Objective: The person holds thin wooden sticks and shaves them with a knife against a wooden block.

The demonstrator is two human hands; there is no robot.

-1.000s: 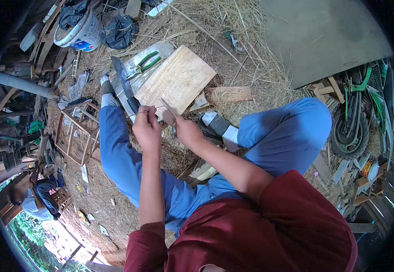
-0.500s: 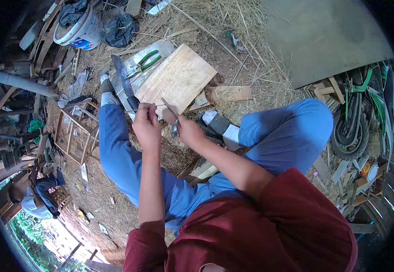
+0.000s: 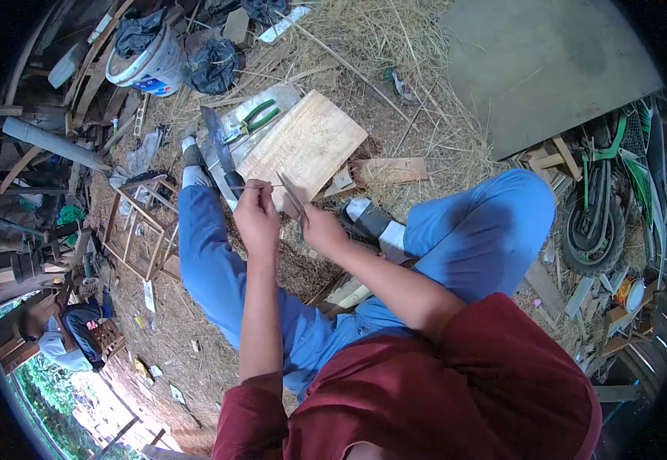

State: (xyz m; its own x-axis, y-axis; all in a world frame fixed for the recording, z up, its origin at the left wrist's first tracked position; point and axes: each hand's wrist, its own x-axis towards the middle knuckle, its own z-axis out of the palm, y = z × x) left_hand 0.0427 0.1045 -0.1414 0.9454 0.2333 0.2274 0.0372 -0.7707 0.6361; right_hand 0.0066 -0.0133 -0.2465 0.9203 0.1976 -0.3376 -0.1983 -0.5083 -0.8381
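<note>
My left hand (image 3: 257,222) is closed on a thin stick (image 3: 243,186) that lies roughly level, its tip reaching toward the blade. In my right hand (image 3: 323,231) is a knife (image 3: 290,192), its blade slanting up and left beside the stick's end. The knife's handle is mostly hidden by my fingers. Beyond my hands lies a pale wooden board (image 3: 310,142). Left of the board are pliers with green handles (image 3: 260,116) and a large dark blade (image 3: 216,136) with a black handle, both resting on a grey slab (image 3: 274,94).
A wooden frame (image 3: 143,226) stands to the left, with a bucket (image 3: 149,67) and black bag (image 3: 212,66) beyond. A large flat sheet (image 3: 548,69) and a green motorbike (image 3: 598,192) are at right. A person (image 3: 65,337) sits at lower left. Straw covers the ground.
The view has shifted slightly, so the board, tools and bucket appear lower and a little to the right. Both hands keep their holds, with the blade still close to the stick.
</note>
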